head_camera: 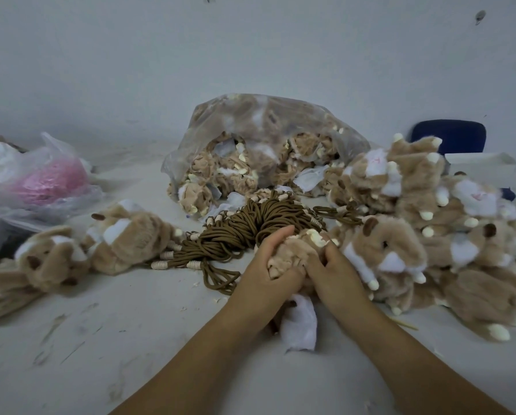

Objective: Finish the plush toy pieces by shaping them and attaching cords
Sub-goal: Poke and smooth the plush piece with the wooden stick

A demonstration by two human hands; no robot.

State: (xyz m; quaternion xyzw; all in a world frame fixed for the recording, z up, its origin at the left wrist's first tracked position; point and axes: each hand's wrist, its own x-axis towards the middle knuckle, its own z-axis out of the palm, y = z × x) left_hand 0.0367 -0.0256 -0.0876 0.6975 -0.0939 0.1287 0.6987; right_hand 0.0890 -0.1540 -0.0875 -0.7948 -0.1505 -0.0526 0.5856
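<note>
A tan plush piece with cream feet is held over the white table, its white part hanging down between my wrists. My left hand grips its left side with curled fingers. My right hand pinches its right side. A bundle of brown cords with cream beads lies just beyond my hands. The piece's underside is hidden by my hands.
A clear bag of unshaped plush pieces stands at the back. Several shaped plush toys are piled at the right, a few more lie at the left. A plastic bag with pink contents sits far left. A blue chair back stands behind.
</note>
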